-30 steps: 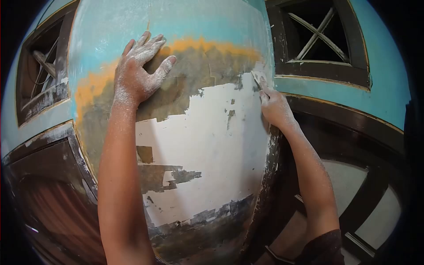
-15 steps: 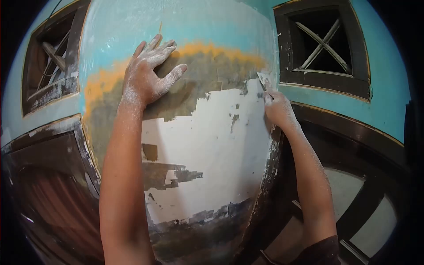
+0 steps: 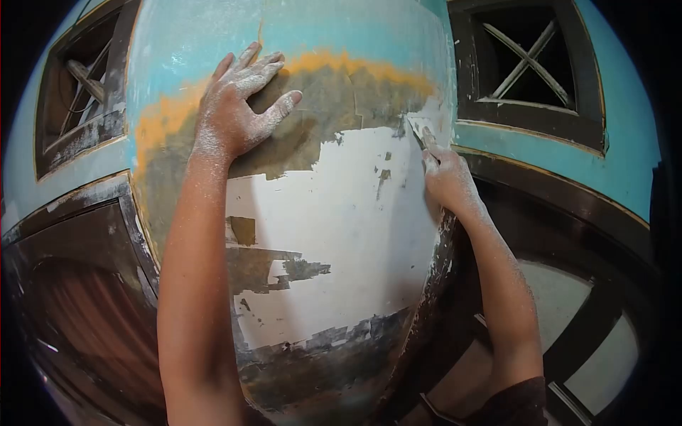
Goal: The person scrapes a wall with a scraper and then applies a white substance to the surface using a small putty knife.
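Two bare hands, both dusted white with powder, at work on one wall pillar. Left hand (image 3: 238,106): flat against the pillar, fingers spread wide, palm pressed on the grey-brown scraped patch just under the orange band; it holds nothing. Right hand (image 3: 447,177): closed around a small flat metal scraper blade (image 3: 418,133), its handle hidden in the fist, the blade's tip touching the pillar at the upper right edge of the white plaster area. Rounded wall pillar (image 3: 341,213): turquoise paint at top, an orange band below it, then bare grey-brown surface, then a large white plastered field with ragged dark gaps lower down. Dark wooden square vent with crossed slats (image 3: 529,60): upper right, set in the turquoise wall. Second dark vent (image 3: 78,92): upper left. Dark wooden door frames flank the pillar on both sides.
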The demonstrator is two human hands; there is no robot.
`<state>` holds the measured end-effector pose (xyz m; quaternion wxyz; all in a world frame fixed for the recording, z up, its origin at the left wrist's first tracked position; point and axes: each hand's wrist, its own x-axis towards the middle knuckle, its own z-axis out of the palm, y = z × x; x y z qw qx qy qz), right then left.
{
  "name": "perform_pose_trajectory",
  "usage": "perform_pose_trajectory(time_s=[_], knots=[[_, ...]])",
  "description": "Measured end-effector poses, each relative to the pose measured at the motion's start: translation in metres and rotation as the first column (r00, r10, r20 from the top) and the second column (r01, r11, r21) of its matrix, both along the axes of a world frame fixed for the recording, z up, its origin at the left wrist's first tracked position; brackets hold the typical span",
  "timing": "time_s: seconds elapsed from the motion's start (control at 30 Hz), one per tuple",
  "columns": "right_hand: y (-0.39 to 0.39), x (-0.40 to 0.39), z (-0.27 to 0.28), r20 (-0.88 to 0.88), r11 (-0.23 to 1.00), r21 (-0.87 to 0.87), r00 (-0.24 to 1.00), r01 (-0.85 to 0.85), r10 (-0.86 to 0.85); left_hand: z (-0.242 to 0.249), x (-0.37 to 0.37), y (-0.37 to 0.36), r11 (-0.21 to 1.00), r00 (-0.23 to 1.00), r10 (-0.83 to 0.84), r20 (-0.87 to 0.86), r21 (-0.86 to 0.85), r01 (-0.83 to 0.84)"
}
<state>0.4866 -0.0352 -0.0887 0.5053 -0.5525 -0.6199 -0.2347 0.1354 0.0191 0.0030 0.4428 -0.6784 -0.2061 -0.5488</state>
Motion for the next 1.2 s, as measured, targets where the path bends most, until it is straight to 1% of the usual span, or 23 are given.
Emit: perform_pose_trajectory(time_s=[0.03,0.1,0.2,0.3,0.37,0.43,0.47,0.5,0.57,0.67,0.7,0.8,0.87,0.9,0.97,1.0,1.03,1.13,1.17,1.2], knots=[[0.001,0.002,-0.002,0.028,0.999,0.048,1.0,-0.013,0.011,0.0,0.0,0.0,1.0,1.0,0.015,-0.003,0.0,-0.015],[-0.002,-0.003,-0.002,-0.023,0.999,-0.004,0.999,0.032,-0.032,0.001,0.0,0.001,1.0,1.0,0.026,-0.013,0.011,-0.026],[0.004,-0.003,0.0,-0.016,0.999,0.045,1.0,-0.016,0.016,0.0,0.0,0.001,1.0,1.0,0.013,-0.007,-0.001,-0.013],[0.006,-0.003,-0.001,0.003,1.0,-0.003,1.0,0.031,-0.031,0.001,0.001,0.003,1.0,1.0,0.024,0.011,0.01,-0.024],[-0.002,-0.01,-0.003,-0.025,0.998,-0.024,0.998,0.06,-0.06,0.001,0.0,0.003,1.0,1.0,0.009,0.013,0.012,-0.009],[-0.005,-0.013,0.002,-0.044,1.0,0.012,0.999,-0.008,0.008,0.001,-0.001,0.003,1.0,1.0,0.011,0.017,0.01,-0.011],[0.0,-0.008,0.006,-0.029,0.999,0.011,0.999,0.042,-0.042,0.001,0.0,0.003,1.0,1.0,0.012,0.014,0.006,-0.012],[0.003,-0.008,0.01,-0.014,0.999,0.034,0.999,0.036,-0.035,0.001,0.0,0.004,1.0,1.0,0.012,0.009,0.003,-0.012],[-0.003,-0.013,0.008,-0.024,0.999,-0.012,0.999,0.039,-0.039,0.001,0.0,0.005,1.0,1.0,0.009,0.026,0.02,-0.01],[-0.001,-0.007,-0.002,0.036,0.998,0.002,0.998,0.059,-0.059,0.001,-0.002,0.004,1.0,1.0,-0.007,0.017,0.021,0.007],[-0.005,-0.009,0.001,0.025,1.0,0.014,1.0,0.009,-0.009,0.001,-0.001,0.004,1.0,1.0,-0.018,0.006,0.021,0.018],[-0.003,-0.005,0.008,0.024,0.998,-0.034,0.999,0.043,-0.042,0.002,-0.002,0.005,1.0,1.0,-0.021,0.009,0.019,0.021],[-0.011,-0.014,0.007,-0.025,0.994,-0.082,0.997,0.073,-0.075,0.001,-0.002,0.005,1.0,1.0,-0.021,0.014,0.015,0.021],[-0.011,-0.015,0.004,-0.023,0.994,-0.079,0.997,0.073,-0.075,0.001,-0.002,0.005,0.999,0.999,-0.034,0.013,0.008,0.034],[-0.003,-0.01,-0.008,-0.009,0.999,0.044,1.0,0.029,-0.029,0.001,-0.004,0.005,0.999,0.999,-0.045,0.013,0.005,0.045],[-0.001,-0.009,-0.007,0.03,0.996,0.079,0.999,0.032,-0.034,0.002,-0.003,0.004,0.999,0.999,-0.047,0.018,0.005,0.047],[-0.004,-0.009,-0.009,0.005,0.996,0.092,1.0,-0.001,0.0,0.0,-0.003,0.004,0.999,0.999,-0.051,0.02,-0.002,0.051],[-0.01,-0.022,0.002,-0.084,0.999,0.036,0.996,0.003,0.0,0.0,-0.003,0.004,0.999,0.998,-0.052,0.019,0.0,0.052],[-0.005,-0.02,0.006,-0.079,0.999,0.039,0.997,-0.001,0.004,0.001,-0.003,0.004,0.999,0.999,-0.051,0.015,0.004,0.051],[-0.001,-0.017,0.005,-0.025,0.994,0.106,0.999,-0.019,0.022,0.002,-0.004,0.005,0.997,0.998,-0.068,0.01,0.025,0.068]])
